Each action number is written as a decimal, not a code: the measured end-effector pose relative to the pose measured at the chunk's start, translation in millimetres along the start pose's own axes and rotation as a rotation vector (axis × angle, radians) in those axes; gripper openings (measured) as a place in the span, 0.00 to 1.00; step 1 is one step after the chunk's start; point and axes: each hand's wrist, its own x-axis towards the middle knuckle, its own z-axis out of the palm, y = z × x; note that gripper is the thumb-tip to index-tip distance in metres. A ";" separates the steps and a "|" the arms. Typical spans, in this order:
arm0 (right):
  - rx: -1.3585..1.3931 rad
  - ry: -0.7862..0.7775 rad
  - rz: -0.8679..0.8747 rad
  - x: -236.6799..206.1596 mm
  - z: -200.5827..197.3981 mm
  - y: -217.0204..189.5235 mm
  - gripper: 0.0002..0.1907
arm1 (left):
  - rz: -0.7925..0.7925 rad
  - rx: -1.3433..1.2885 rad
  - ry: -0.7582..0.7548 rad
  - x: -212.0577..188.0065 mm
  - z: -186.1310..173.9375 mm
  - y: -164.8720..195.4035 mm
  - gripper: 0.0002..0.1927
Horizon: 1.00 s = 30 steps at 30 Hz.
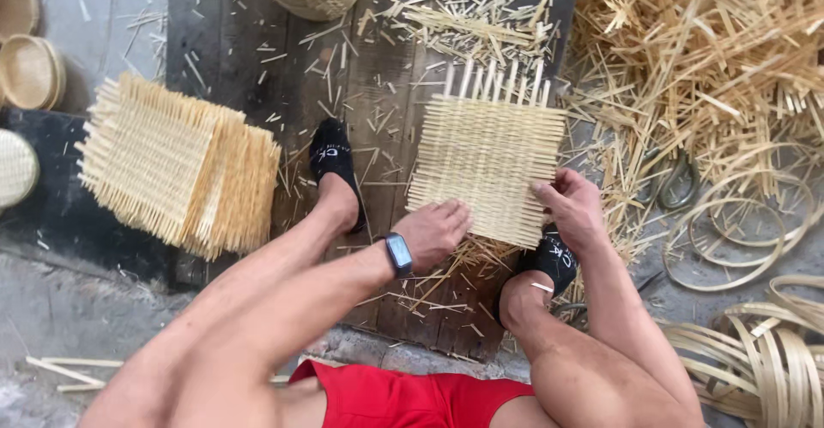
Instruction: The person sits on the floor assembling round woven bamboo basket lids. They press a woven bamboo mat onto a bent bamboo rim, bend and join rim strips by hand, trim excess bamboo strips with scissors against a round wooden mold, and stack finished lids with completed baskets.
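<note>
Head view: woven bamboo mat (485,166), loose strip ends pointing away, near edge pinched by right hand (571,209); left hand (433,232) seemingly open, flat on corner.

Both bare arms reach forward and down, the left hand (433,232) lying flat with fingers extended, the right hand (571,207) curled in a grip.

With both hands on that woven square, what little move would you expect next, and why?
Probably pressing the strips tighter along the near edge. The left hand lies flat on the woven mat at its lower corner, the right hand pinches its near right edge, and loose strip ends stick out unevenly at the far side.
</note>
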 end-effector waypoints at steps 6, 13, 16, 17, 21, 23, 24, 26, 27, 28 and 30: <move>-0.045 0.095 -0.006 9.8 -3.0 23.4 0.11 | -0.751 -0.279 0.425 -13.9 81.2 -33.5 0.24; -0.044 0.086 -0.031 2.7 -5.3 21.9 0.15 | -1.303 -1.411 0.325 -13.7 122.8 -101.2 0.13; -0.051 0.117 -0.044 0.4 -3.9 22.2 0.16 | -1.297 -1.431 0.346 -19.2 126.1 -98.5 0.12; -0.085 0.122 -0.036 -0.8 -4.2 23.3 0.15 | -1.285 -1.441 0.358 -20.6 125.4 -97.5 0.12; -0.212 0.170 -0.042 -8.4 -8.1 30.7 0.15 | -1.361 -1.411 0.258 -27.4 119.1 -94.6 0.13; -0.381 0.208 -0.052 -12.6 -7.5 34.7 0.16 | -1.374 -1.414 0.239 -31.8 117.0 -92.0 0.13; -0.406 0.230 -0.069 -14.5 -5.8 36.5 0.17 | -1.379 -1.445 0.241 -34.0 116.2 -90.7 0.12; -0.375 0.240 -0.077 -17.5 -4.9 38.2 0.19 | -1.367 -1.469 0.245 -38.3 114.8 -87.1 0.14; -0.320 0.227 -0.069 -19.4 -6.5 38.4 0.20 | -1.354 -1.481 0.244 -39.7 114.1 -85.0 0.16; -0.265 0.210 -0.063 -21.9 -11.9 37.9 0.21 | -1.345 -1.492 0.248 -40.7 112.4 -83.1 0.18; -0.320 0.288 -0.134 -30.0 -38.5 35.9 0.20 | -1.324 -1.519 0.254 -40.1 106.3 -80.9 0.24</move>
